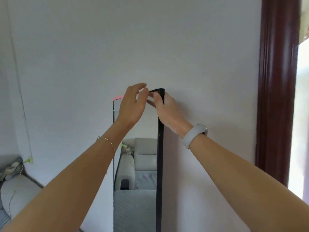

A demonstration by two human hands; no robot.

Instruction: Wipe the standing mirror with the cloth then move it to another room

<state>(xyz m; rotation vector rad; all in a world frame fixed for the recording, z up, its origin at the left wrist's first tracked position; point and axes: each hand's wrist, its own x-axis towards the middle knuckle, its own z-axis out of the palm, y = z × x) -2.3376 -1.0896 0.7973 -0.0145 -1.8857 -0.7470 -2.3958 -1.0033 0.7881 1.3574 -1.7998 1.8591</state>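
Observation:
A tall standing mirror [138,181] with a thin black frame leans against the white wall, its glass reflecting a grey sofa. My right hand [167,109] grips the frame's top right corner, thumb on the front edge. In front of the mirror's upper part my left hand [132,104] is raised, fingers apart and holding nothing, fingertips close to the top edge. Something pink [118,97] shows at the top left corner behind my left hand; I cannot tell whether it is the cloth.
A dark red-brown door or window frame [277,91] runs down the right, with bright light beyond it. At lower left lies a grey cushioned seat [18,190], with a cable along the wall. The white wall [117,39] fills the background.

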